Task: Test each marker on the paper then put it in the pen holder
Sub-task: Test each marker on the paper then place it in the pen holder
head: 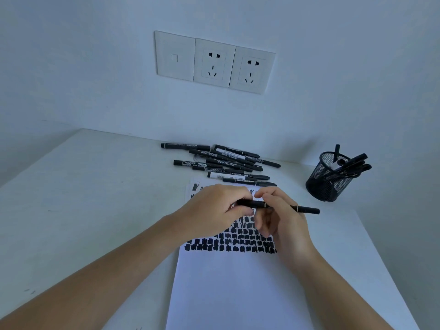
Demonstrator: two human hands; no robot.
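Both hands hold one black marker [307,209] level above the white paper [233,287]. My left hand [214,210] pinches its left end, and my right hand [281,215] grips the middle of the barrel; the right end sticks out toward the holder. Rows of black test marks [238,244] cover the paper's upper part, partly hidden by the hands. A pile of several black markers [223,163] lies behind the paper. The black mesh pen holder [329,179] stands at the right with several markers in it.
The white table [83,198] meets a pale wall at the back. Three white wall plates [214,61], two of them sockets, sit above the marker pile. The table's right edge runs close past the paper and holder.
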